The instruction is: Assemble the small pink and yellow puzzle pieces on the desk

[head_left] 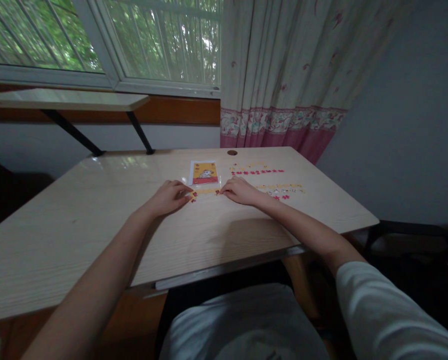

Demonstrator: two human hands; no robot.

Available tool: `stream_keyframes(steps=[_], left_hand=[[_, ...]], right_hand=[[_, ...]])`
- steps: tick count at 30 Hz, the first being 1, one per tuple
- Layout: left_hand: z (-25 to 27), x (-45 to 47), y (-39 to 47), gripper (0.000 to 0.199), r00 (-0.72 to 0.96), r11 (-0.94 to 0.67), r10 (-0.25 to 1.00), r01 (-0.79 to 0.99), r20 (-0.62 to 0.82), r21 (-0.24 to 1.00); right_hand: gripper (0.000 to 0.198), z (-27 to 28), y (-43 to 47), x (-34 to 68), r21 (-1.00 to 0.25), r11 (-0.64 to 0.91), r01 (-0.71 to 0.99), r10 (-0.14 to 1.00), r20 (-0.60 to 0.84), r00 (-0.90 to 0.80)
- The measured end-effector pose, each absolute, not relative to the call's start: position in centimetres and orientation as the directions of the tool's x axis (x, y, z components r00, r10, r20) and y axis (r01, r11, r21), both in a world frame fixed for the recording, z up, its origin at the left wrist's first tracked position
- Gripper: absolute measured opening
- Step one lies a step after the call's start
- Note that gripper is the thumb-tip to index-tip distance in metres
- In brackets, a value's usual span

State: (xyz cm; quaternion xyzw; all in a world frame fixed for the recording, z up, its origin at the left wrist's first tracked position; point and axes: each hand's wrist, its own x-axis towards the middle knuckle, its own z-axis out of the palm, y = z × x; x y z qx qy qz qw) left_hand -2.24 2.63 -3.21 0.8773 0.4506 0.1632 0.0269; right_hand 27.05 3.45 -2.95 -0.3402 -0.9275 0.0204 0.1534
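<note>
A short yellow strip [205, 191] with small red marks at its ends lies flat on the pale wooden desk [96, 210]. My left hand [170, 197] pinches the strip's left end with its fingertips. My right hand [239, 190] presses on the strip's right end. Both hands rest on the desk top. Just beyond them lies a small card [203, 172] with a red and orange picture.
More yellow and red strips [257, 169] lie in rows to the right of the card, others [282, 190] beside my right wrist. A cable hole [232, 152] sits near the desk's far edge. A window, a shelf [62, 99] and a curtain [284, 75] stand behind.
</note>
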Motion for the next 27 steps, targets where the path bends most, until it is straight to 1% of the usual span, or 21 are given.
stream_keyframes(steps=[5,10,12,15,18,21,24,27], left_hand=[[-3.2,-2.2,2.5,0.047,0.523,-0.584,0.804,0.782,0.282,0.216],[-3.5,-2.3,2.7,0.045,0.522,-0.578,0.810,0.789,0.268,0.208],[-3.5,-2.4,2.7,0.046,0.518,-0.572,0.814,0.794,0.264,0.206],[-3.5,-2.4,2.7,0.048,0.519,-0.569,0.816,0.797,0.254,0.200],[-3.3,-2.4,2.6,0.048,0.532,-0.575,0.814,0.795,0.233,0.192],[-3.4,-2.5,2.6,0.048,0.540,-0.580,0.810,0.794,0.227,0.183],[-3.6,-2.5,2.7,0.048,0.538,-0.581,0.809,0.792,0.238,0.185],[-3.6,-2.6,2.7,0.046,0.535,-0.583,0.808,0.787,0.247,0.201]], right_hand=[[0.025,-3.0,3.5,27.1,-0.151,0.764,0.627,0.643,0.256,-0.722],[0.025,-2.6,3.4,27.1,-0.167,0.764,0.624,0.645,0.250,-0.722],[0.024,-2.2,3.7,27.3,-0.193,0.735,0.650,0.677,0.265,-0.687],[0.023,-1.5,5.1,28.0,-0.260,0.625,0.736,0.778,0.281,-0.562],[0.024,-1.2,7.6,28.9,-0.300,0.472,0.829,0.879,0.231,-0.417],[0.024,-1.1,10.4,29.4,-0.262,0.336,0.905,0.937,0.188,-0.294],[0.023,-1.0,12.6,29.0,-0.206,0.233,0.951,0.970,0.118,-0.212],[0.035,-0.9,14.0,28.0,-0.171,0.168,0.971,0.985,0.067,-0.158]])
